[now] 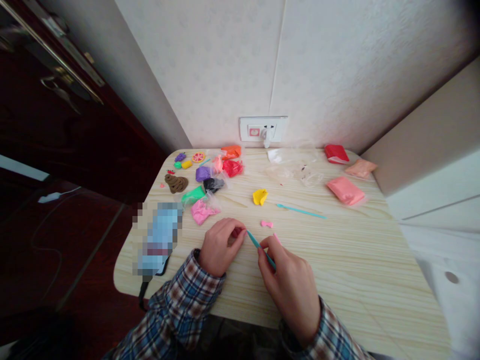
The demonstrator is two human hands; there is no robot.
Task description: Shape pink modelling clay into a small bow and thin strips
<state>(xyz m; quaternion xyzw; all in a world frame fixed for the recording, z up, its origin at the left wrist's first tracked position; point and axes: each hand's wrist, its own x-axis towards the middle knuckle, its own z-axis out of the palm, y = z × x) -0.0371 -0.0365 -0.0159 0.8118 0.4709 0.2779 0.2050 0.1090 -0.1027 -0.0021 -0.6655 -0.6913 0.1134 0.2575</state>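
Note:
My right hand (287, 280) grips a teal clay modelling tool (253, 239), its tip pointing up and left. That tip meets the thumb and forefinger of my left hand (222, 245), which are pinched together; whatever lies between them is too small to make out. Just beyond my hands lies a small pink clay bow (266, 224). A thin pink strip (276, 238) shows beside my right forefinger. Farther back sits a yellow clay piece (260, 197), with a second, long blue tool (302, 211) to its right.
Bags of coloured clay, including a pink one (203, 211) and a green one (193, 195), lie at the left. Brown clay coils (176, 183) and small clay fruits are behind. A blurred phone (159, 237) with a cable lies left. Salmon clay (345, 190) and clear wrappers (296, 167) lie right and back.

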